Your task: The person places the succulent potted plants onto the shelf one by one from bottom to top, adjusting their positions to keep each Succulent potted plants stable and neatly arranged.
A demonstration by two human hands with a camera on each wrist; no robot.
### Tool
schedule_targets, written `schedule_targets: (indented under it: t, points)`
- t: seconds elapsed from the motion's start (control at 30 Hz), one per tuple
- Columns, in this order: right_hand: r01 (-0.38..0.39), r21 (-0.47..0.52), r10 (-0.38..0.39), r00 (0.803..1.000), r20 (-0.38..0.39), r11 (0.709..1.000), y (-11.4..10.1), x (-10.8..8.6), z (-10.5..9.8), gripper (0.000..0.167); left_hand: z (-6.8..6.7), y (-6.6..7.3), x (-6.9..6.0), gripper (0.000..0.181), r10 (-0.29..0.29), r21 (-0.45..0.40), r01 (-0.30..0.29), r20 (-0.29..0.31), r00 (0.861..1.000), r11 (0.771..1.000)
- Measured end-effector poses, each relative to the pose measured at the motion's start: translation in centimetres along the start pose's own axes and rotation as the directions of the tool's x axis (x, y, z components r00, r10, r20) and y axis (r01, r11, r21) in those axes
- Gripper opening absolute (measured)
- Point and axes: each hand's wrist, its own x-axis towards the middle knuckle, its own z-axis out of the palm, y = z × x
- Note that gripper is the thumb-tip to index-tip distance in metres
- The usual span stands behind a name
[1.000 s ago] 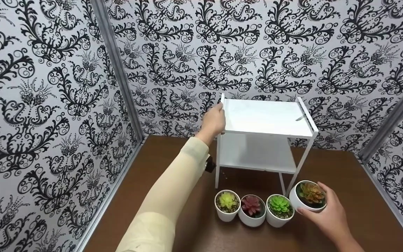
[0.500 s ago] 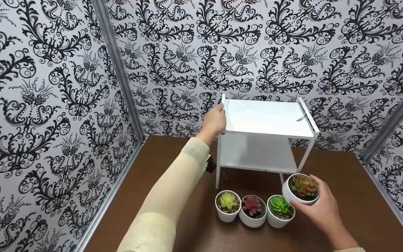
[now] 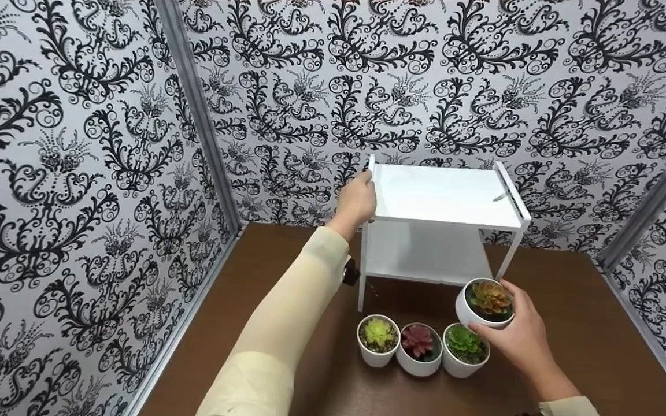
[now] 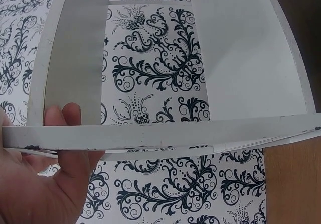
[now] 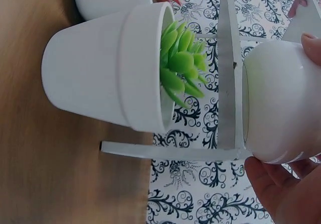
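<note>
Head view: right hand [image 3: 519, 325] curls round the potted orange succulent [image 3: 488, 303] from its right, gripping it aloft near the front right corner of the lower shelf [image 3: 428, 254], higher than the potted green succulent [image 3: 465, 349]; left hand [image 3: 357, 200] grips the left rail [image 4: 160, 135] of the white rack [image 3: 448, 193].

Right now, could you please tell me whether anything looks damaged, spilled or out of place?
The white rack looks worn: in the left wrist view, its rail has dark spots, odd against white, perhaps chipped paint, beside the left hand and toward the other end. No spill shows.
</note>
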Motion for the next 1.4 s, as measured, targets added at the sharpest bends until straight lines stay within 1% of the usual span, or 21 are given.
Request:
schedule_targets:
  t: [0.13,0.33,0.47,0.57,0.63,0.8,0.9,1.1,1.23,1.4]
  points:
    - [0.009,0.004,-0.009,1.0,-0.005,1.0,-0.5,0.5,0.5,0.105,0.0,0.0,0.0,0.051,-0.002,-0.011,0.002,0.008,1.0,1.0]
    - [0.009,0.024,-0.009,1.0,0.009,1.0,-1.1,1.1,0.9,0.105,0.1,0.0,0.1,0.051,0.011,0.023,-0.01,-0.01,1.0,1.0]
    - [0.008,0.033,-0.009,1.0,0.015,0.999,-1.5,1.4,1.4,0.105,0.1,-0.1,0.1,0.051,0.008,0.033,-0.008,-0.002,1.0,0.999]
    - [-0.01,0.037,0.009,1.0,0.024,0.999,-1.8,1.8,1.8,0.106,0.1,-0.2,0.2,0.051,-0.001,0.025,0.001,-0.001,1.0,1.0]
    - [-0.031,0.037,0.03,0.999,0.029,0.999,-1.9,2.1,2.0,0.106,0.1,-0.2,0.2,0.05,-0.002,0.035,0.002,-0.007,1.0,0.999]
    - [-0.066,0.04,0.065,0.997,0.04,0.997,-2.3,2.6,2.2,0.108,0.3,-0.1,0.3,0.05,0.01,0.043,-0.009,-0.019,1.0,0.999]
    - [-0.07,0.049,0.069,0.997,0.036,0.996,-2.5,2.9,2.4,0.108,0.3,-0.1,0.3,0.05,0.001,0.028,0.0,-0.02,1.0,1.0]
    - [-0.068,0.053,0.068,0.998,0.002,0.996,-2.9,3.6,2.8,0.108,0.4,0.0,0.1,0.051,-0.033,-0.017,0.034,0.015,0.999,0.999]
    - [-0.087,0.033,0.087,0.996,-0.007,0.996,-3.3,4.2,2.8,0.108,0.4,0.0,0.1,0.052,-0.031,-0.025,0.032,0.012,0.999,0.999]
    - [-0.121,0.004,0.121,0.993,0.007,0.993,-3.5,4.9,3.0,0.111,0.4,0.0,0.2,0.051,-0.031,-0.03,0.031,0.006,1.0,0.999]
